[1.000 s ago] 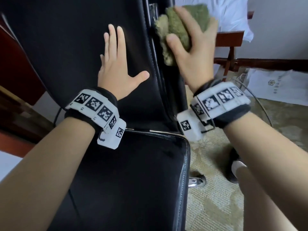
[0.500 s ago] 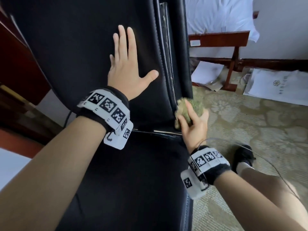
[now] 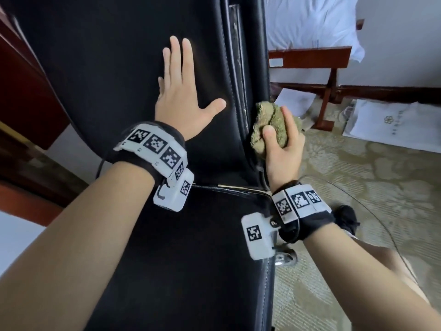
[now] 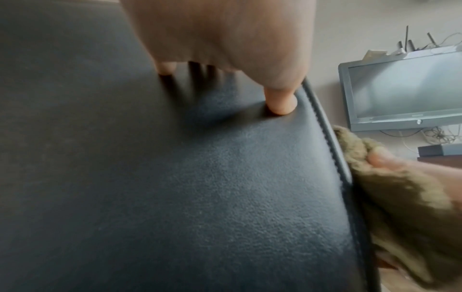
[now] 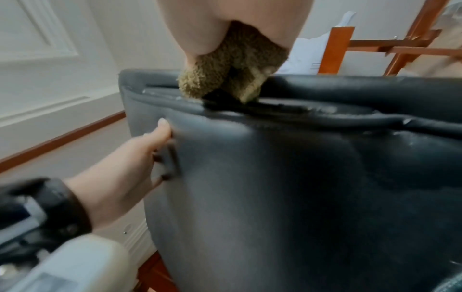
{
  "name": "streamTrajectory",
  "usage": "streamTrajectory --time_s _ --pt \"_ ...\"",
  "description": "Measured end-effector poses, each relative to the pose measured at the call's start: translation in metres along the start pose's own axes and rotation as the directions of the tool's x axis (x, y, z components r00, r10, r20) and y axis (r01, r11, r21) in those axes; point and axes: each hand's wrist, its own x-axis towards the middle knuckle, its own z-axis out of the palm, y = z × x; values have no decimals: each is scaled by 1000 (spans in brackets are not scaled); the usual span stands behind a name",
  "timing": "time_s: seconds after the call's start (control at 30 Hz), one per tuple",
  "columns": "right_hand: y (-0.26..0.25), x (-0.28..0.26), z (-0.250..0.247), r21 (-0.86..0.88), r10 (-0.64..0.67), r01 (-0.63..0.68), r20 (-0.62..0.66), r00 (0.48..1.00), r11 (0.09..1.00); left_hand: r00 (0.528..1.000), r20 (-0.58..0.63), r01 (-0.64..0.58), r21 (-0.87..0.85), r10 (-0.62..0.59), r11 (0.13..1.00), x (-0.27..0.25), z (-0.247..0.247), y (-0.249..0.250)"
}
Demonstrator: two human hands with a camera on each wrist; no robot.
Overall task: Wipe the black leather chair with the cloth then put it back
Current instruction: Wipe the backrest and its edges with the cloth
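**Cloth at the right edge of the chair back**

We press our left hand [image 3: 185,105] flat against the backrest of the black leather chair [image 3: 114,75], fingers straight and close together, thumb spread out toward the right edge. In the left wrist view the thumb tip [image 4: 281,103] dents the leather just inside the stitched piping.

Our right hand [image 3: 282,149] grips the olive-green terry cloth [image 3: 269,125], bunched into a wad, with the thumb curled over its front and the fingers wrapped round its far side. The cloth touches the right side edge of the backrest, on the lower part of it, above the seam where backrest meets seat cushion [image 3: 202,259]. The right wrist view shows the cloth [image 5: 232,73] pushed into the worn, flaking seam along that edge.

Both wrists carry black bands with white marker blocks. Beside the chair, patterned carpet [image 3: 358,187] covers the floor, with a white paper bag [image 3: 393,125] lying on it and a wooden bed frame [image 3: 310,59] with white bedding beyond. A grey monitor [image 4: 405,90] shows in the left wrist view.
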Motion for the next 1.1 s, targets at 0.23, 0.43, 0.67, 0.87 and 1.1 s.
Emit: streamTrajectory --time_s 0.23,0.43,0.67,0.87,1.1 --pt "43 -24 13 -85 -3 -2 -55 998 996 1000 -8 -5 -20 5 1000 5 4 3" --pt "36 -22 -2 -189 33 -53 -110 993 981 1000 15 6 -10 -6 1000 3 -2 1" --pt "-103 35 28 -32 -326 330 82 942 944 1000 17 12 13 -12 1000 0 -6 1" --pt "-82 27 45 -128 -412 445 224 883 886 1000 3 -2 -21 2 1000 -1 -4 -3" --pt "-43 8 16 -212 -485 533 241 841 819 999 41 -29 29 28 999 0 -7 -4"
